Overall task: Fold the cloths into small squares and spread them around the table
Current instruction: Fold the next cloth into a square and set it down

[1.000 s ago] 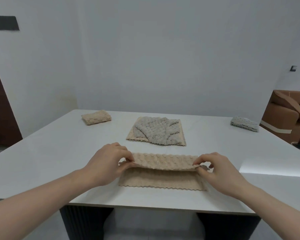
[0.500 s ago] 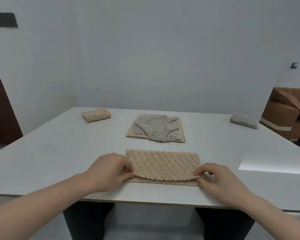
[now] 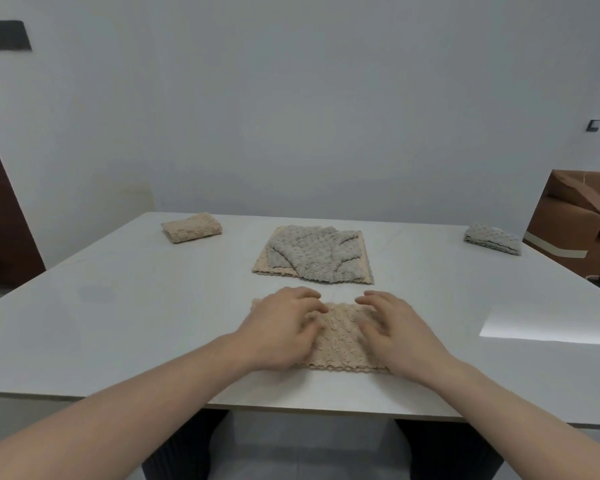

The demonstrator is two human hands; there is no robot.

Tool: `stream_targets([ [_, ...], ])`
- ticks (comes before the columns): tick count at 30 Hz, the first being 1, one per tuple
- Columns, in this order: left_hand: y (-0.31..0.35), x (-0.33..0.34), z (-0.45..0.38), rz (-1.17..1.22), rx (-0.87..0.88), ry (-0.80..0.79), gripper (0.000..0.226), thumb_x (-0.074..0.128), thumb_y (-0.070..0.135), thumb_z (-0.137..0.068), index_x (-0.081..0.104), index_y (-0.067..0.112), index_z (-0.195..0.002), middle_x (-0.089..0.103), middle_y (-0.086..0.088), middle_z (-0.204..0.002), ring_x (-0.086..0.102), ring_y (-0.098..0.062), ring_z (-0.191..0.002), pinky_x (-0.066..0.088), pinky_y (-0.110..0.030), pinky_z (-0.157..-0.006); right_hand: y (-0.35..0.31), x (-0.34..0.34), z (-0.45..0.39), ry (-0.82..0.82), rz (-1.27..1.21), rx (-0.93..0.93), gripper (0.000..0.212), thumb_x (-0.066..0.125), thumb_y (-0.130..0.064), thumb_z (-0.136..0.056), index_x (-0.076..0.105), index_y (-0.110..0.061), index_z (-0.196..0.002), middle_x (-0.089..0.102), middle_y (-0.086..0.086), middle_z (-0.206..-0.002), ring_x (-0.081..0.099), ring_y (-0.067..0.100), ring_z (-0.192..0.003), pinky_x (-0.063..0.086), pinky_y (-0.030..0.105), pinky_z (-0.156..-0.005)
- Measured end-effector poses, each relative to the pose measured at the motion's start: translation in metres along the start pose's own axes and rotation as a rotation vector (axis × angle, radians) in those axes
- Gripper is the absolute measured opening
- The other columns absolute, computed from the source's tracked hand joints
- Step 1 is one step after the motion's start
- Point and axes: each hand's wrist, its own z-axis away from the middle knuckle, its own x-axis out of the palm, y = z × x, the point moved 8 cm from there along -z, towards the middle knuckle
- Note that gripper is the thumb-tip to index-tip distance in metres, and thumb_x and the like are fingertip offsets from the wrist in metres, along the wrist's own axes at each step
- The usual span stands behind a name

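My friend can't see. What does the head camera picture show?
Left hand and right hand press flat on a half-folded beige textured cloth on a white table; behind lie a crumpled grey cloth and two folded squares.

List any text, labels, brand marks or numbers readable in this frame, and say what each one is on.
None: no readable text in the head view.
Beige cloth under the left hand and right hand: no tag or print showing.
Grey cloth, folded beige cloth, folded grey cloth: texture only, no label.
Dark wall plate and small wall fitting: no legible marking.
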Motion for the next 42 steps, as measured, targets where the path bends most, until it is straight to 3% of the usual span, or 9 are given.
stream_targets([
  [3,0.007,0.03,-0.011,-0.033,0.015,-0.091,0.05,0.039,0.042,-0.106,0.038,0.033,-0.156,0.026,0.009,-0.167,0.021,-0.014,-0.154,0.014,-0.033,-0.127,-0.003,0.026,-0.011,-0.117,0.09,0.055,0.057,0.043,-0.042,-0.105,0.031,-0.025,-0.159,0.022,-0.004,-0.168,0.02,0.017,-0.154,0.016,0.039,-0.126],
  [6,-0.005,0.055,-0.011,-0.04,-0.069,-0.209,0.058,0.025,0.048,-0.108,0.015,0.033,-0.163,0.007,0.01,-0.172,0.0,-0.013,-0.158,0.0,-0.039,-0.129,0.005,0.049,-0.008,-0.243,0.207,0.117,0.064,0.025,-0.049,-0.107,0.01,-0.025,-0.164,0.002,-0.005,-0.172,0.001,0.019,-0.158,0.002,0.047,-0.128],
  [13,-0.021,0.071,0.006,-0.14,-0.103,-0.297,0.066,0.009,0.061,-0.104,-0.008,0.036,-0.163,-0.015,0.014,-0.169,-0.02,-0.011,-0.155,-0.011,-0.043,-0.127,0.015,0.061,0.002,-0.283,0.291,0.111,0.066,0.013,-0.055,-0.106,-0.001,-0.027,-0.164,-0.008,-0.007,-0.171,-0.013,0.013,-0.157,-0.012,0.044,-0.126],
  [25,-0.053,0.07,-0.013,-0.143,-0.185,-0.331,0.07,0.011,0.068,-0.101,-0.009,0.039,-0.162,-0.015,0.014,-0.17,-0.02,-0.014,-0.156,-0.011,-0.044,-0.127,0.033,0.061,-0.025,-0.318,0.276,0.144,0.071,0.015,-0.061,-0.103,-0.001,-0.028,-0.164,-0.008,-0.013,-0.17,-0.015,0.009,-0.156,-0.012,0.05,-0.126],
  [32,-0.074,0.062,-0.019,-0.158,-0.252,-0.311,0.074,0.013,0.072,-0.099,-0.002,0.038,-0.163,-0.006,0.011,-0.172,-0.012,-0.016,-0.158,-0.008,-0.045,-0.128,0.043,0.056,-0.033,-0.314,0.298,0.164,0.075,0.015,-0.066,-0.101,0.001,-0.028,-0.164,-0.006,-0.012,-0.171,-0.012,0.011,-0.157,-0.011,0.052,-0.126],
  [42,-0.089,0.051,0.002,-0.128,-0.297,-0.314,0.073,0.015,0.071,-0.1,-0.004,0.038,-0.163,-0.011,0.014,-0.17,-0.017,-0.016,-0.157,-0.008,-0.044,-0.128,0.04,0.057,-0.028,-0.31,0.337,0.171,0.08,0.009,-0.069,-0.098,-0.002,-0.026,-0.164,-0.008,-0.007,-0.171,-0.012,0.015,-0.157,-0.012,0.051,-0.126],
])
